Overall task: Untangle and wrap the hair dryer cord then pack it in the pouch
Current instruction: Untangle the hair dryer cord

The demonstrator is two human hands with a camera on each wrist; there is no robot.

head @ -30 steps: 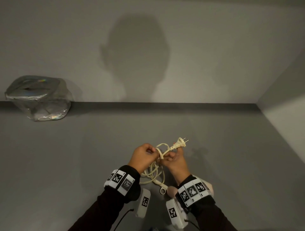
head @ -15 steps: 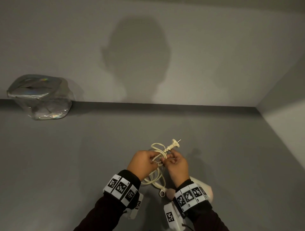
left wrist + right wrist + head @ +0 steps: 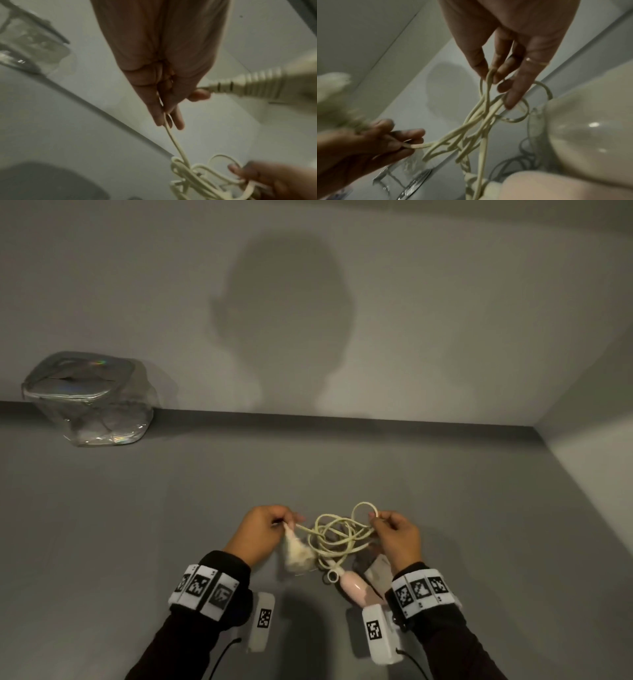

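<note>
Fingers of left hand [image 3: 262, 534] pinch cord [image 3: 337, 537] near plug; right hand [image 3: 397, 534] fingers pinch tangled loops.

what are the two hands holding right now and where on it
Both hold the hair dryer cord. The left hand pinches it beside the plug; the right hand pinches loops of the tangle.

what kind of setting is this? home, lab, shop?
Probably a staged recording booth, not a home: a bare grey tabletop boxed in by plain grey walls, and tag-marked wristbands on the person. Only the pouch and hair dryer are out.
</note>
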